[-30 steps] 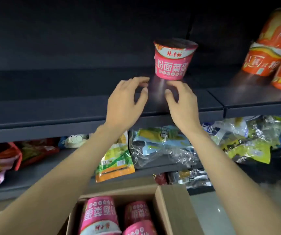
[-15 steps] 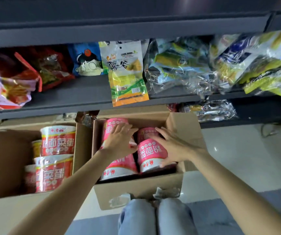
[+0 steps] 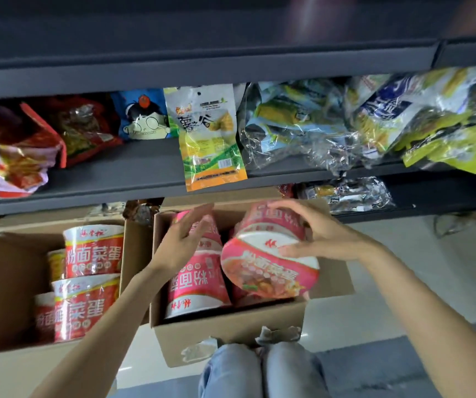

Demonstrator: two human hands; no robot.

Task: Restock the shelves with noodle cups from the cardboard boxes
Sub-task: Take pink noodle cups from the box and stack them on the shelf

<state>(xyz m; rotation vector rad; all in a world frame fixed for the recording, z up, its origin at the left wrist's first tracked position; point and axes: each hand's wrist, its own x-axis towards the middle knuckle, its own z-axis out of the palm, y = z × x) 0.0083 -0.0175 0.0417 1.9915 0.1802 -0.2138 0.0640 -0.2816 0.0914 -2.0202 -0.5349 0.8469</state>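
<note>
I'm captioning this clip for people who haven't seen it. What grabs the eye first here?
The pink noodle cup tilted up out of the middle cardboard box, gripped by the right hand, stands out first. The left hand rests open on another pink cup in that box. To the left, red cups fill a second box.

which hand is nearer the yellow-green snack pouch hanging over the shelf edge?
Left. The left hand sits just below the yellow-green snack pouch, over a pink cup in the box. The right hand is lower right, gripping the lifted pink noodle cup.
</note>
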